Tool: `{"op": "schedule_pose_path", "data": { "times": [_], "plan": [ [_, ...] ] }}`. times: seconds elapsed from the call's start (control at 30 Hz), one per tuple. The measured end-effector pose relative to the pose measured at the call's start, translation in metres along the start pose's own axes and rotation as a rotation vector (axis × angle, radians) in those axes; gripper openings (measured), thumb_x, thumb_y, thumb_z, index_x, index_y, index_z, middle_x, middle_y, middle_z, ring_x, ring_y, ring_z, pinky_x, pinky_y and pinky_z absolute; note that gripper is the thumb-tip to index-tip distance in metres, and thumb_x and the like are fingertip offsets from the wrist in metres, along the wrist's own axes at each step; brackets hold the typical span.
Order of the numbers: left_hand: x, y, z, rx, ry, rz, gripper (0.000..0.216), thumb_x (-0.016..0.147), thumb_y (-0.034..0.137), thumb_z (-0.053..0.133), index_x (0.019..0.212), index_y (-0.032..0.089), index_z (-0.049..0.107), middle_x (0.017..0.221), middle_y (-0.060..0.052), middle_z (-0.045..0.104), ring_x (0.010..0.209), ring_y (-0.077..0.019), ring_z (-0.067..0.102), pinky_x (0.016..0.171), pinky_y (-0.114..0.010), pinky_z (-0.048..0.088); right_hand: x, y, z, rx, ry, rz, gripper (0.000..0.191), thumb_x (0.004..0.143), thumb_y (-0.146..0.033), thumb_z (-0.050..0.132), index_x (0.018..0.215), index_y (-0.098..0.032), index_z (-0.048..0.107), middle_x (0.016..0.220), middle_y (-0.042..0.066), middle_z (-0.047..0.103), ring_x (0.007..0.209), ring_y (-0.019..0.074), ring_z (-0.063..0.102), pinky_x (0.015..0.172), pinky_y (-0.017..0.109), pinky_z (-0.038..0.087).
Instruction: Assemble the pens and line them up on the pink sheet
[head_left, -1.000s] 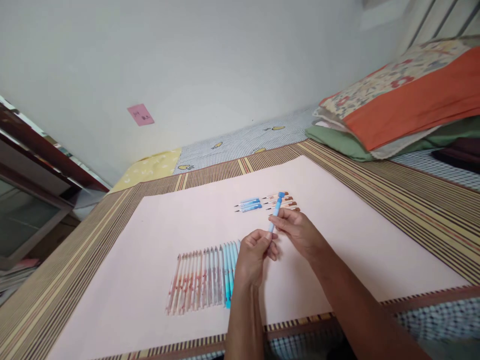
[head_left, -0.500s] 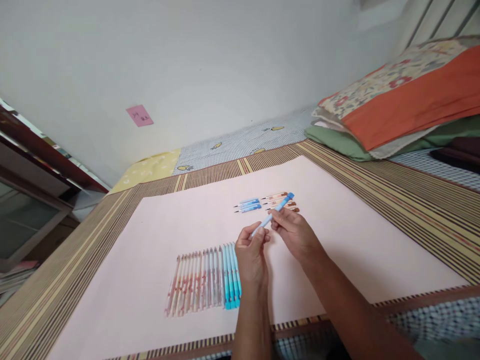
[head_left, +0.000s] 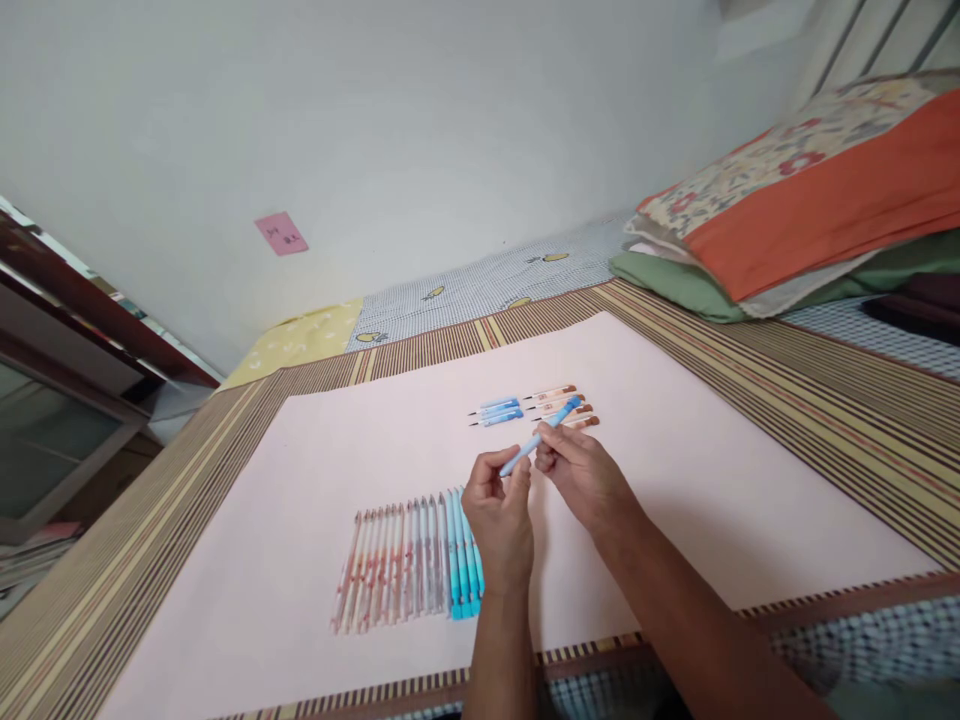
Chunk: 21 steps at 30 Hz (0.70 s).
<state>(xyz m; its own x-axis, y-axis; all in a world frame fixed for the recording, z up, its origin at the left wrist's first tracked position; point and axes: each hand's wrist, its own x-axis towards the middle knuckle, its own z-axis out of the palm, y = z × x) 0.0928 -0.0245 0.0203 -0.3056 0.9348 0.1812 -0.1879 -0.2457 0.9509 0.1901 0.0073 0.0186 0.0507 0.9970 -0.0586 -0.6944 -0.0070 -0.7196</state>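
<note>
A blue pen point(head_left: 534, 440) is held slantwise between my two hands, above a pale pink sheet point(head_left: 247, 520). My left hand point(head_left: 501, 505) pinches its lower left end. Further up the barrel, the fingers of my right hand point(head_left: 581, 465) close on it, and its darker blue end sticks out at the upper right. Behind it lie two blue pens point(head_left: 496, 411) with dark tips and several cream pens with brown ends point(head_left: 550, 392). Left of my left wrist is a row of several clear-barrelled pens point(head_left: 390, 565) and turquoise pens point(head_left: 463, 560), the last partly hidden by my hand.
The sheet rests on a striped mat point(head_left: 172, 480). Folded bedding with an orange and floral cover point(head_left: 817, 210) is piled at the right, on green cloth point(head_left: 667, 285). A pink note point(head_left: 282, 234) is stuck to the wall point(head_left: 450, 130) behind.
Both hands have shifted slightly left with the blue pen, and its upper end has dropped a little. The pens on the sheet have not moved.
</note>
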Motion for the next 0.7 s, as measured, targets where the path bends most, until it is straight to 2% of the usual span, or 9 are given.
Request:
{"op": "schedule_pose_path", "data": {
  "times": [0.1,0.2,0.27,0.33,0.43,0.5,0.7],
  "plan": [
    [0.003,-0.003,-0.002,-0.15,0.008,-0.076,0.022,0.072,0.03,0.081,0.086,0.016,0.071,0.071,-0.001,0.063,0.068,-0.011,0.056,0.068,-0.023,0.043,0.0,-0.002,-0.001,-0.021,-0.033,0.017,0.032,0.07,-0.04,0.085,0.067,-0.018,0.063,0.063,-0.003,0.046,0.062,0.0103,0.041,0.058,0.024,0.037],
    [0.009,-0.005,-0.006,-0.393,0.013,-0.179,0.022,0.072,0.03,0.081,0.083,0.015,0.07,0.063,0.002,0.056,0.061,-0.0082,0.05,0.065,-0.021,0.041,0.002,-0.011,-0.003,-0.054,-0.11,0.035,0.038,0.071,-0.054,0.08,0.078,-0.019,0.069,0.074,0.0,0.056,0.065,0.0119,0.046,0.062,0.027,0.041],
    [0.012,-0.006,-0.009,-0.488,0.007,-0.216,0.021,0.071,0.029,0.082,0.08,0.014,0.069,0.062,0.003,0.053,0.059,-0.0072,0.047,0.062,-0.02,0.039,0.003,-0.018,-0.006,-0.026,-0.131,0.05,0.052,0.075,-0.07,0.067,0.088,-0.02,0.072,0.084,0.004,0.062,0.07,0.0151,0.052,0.065,0.029,0.044],
    [0.013,-0.005,-0.011,-0.518,-0.006,-0.232,0.02,0.071,0.027,0.082,0.079,0.014,0.069,0.063,0.003,0.052,0.059,-0.0071,0.046,0.062,-0.02,0.039,0.004,-0.024,-0.008,0.006,-0.146,0.064,0.061,0.082,-0.076,0.05,0.095,-0.021,0.074,0.094,0.008,0.065,0.084,0.0197,0.057,0.071,0.031,0.046],
    [0.012,-0.004,-0.012,-0.524,-0.041,-0.244,0.018,0.073,0.026,0.081,0.081,0.014,0.069,0.063,0.002,0.053,0.059,-0.0073,0.047,0.063,-0.02,0.039,0.003,-0.027,-0.01,0.036,-0.188,0.095,0.054,0.091,-0.067,0.044,0.096,-0.022,0.075,0.106,0.009,0.068,0.102,0.0231,0.057,0.081,0.033,0.047],
    [0.011,-0.003,-0.012,-0.527,-0.05,-0.242,0.018,0.073,0.026,0.081,0.081,0.014,0.07,0.063,0.002,0.053,0.06,-0.0073,0.047,0.064,-0.02,0.039,0.002,-0.028,-0.01,0.088,-0.209,0.142,0.048,0.093,-0.061,0.046,0.093,-0.023,0.075,0.106,0.009,0.069,0.105,0.0236,0.058,0.084,0.035,0.048],
    [0.012,0.001,-0.012,-0.529,-0.07,-0.232,0.019,0.071,0.024,0.082,0.083,0.014,0.07,0.062,0.002,0.053,0.06,-0.0077,0.048,0.065,-0.021,0.04,0.0,-0.031,-0.012,0.19,-0.283,0.218,0.049,0.092,-0.059,0.047,0.091,-0.02,0.075,0.1,0.011,0.071,0.106,0.0269,0.059,0.086,0.043,0.051]
  ]
}}
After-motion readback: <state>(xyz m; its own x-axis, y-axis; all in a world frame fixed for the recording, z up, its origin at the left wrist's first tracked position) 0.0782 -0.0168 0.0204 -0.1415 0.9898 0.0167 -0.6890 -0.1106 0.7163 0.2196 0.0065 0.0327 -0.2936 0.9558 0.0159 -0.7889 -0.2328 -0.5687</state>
